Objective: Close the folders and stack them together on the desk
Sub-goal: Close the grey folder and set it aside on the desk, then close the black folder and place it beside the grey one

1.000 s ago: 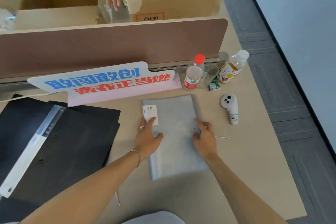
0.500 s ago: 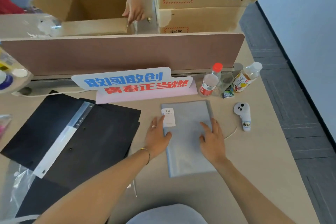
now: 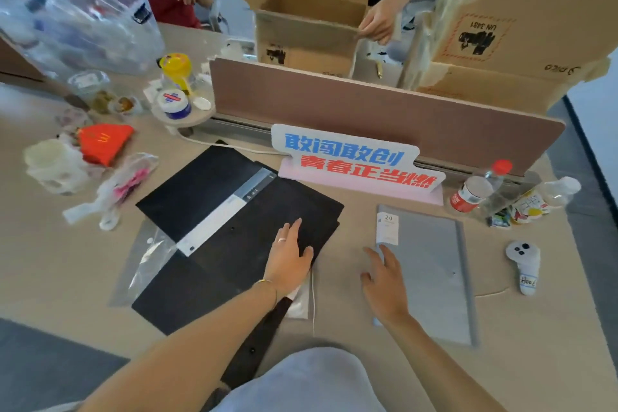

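A grey folder (image 3: 431, 264) lies closed on the desk at the right, with a white label marked 20 at its top left corner. Left of it an open black folder (image 3: 214, 191) lies spread flat, its pale spine strip running diagonally, on top of another black folder (image 3: 174, 294). My left hand (image 3: 289, 257) rests flat, fingers apart, on the right edge of the open black folder. My right hand (image 3: 384, 281) hovers open at the grey folder's left edge, holding nothing.
A sign with blue and red characters (image 3: 354, 160) stands against the brown desk divider (image 3: 384, 104). Two bottles (image 3: 475, 191) and a white controller (image 3: 523, 264) sit right of the grey folder. Plastic bags, cups and a red carton (image 3: 103, 140) crowd the left. Other people handle a cardboard box (image 3: 307, 33) behind.
My left hand left the grey folder and moved left onto the open black folder. My right hand slid from the grey folder's middle to its left edge. The view swung left.
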